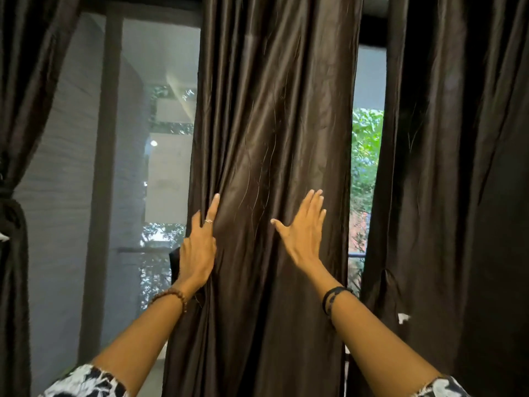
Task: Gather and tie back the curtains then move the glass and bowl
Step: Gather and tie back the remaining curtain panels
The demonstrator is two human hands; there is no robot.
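Observation:
A dark brown satin curtain panel [274, 110] hangs straight down the middle of the view. My left hand [199, 245] lies at its left edge, one straight finger with a ring on the cloth and the other fingers hidden behind the fold. My right hand [303, 230] presses flat against the front of the same panel, fingers straight and together. A second curtain [17, 239] at the far left is gathered and tied at its middle. A third dark curtain [458, 167] hangs loose on the right. No glass or bowl is in view.
Behind the curtains is a window [160, 138] with a dark upright frame post [106, 167]; greenery [366, 156] shows through the gap on the right. A small white tag [403, 318] sticks out of the right curtain.

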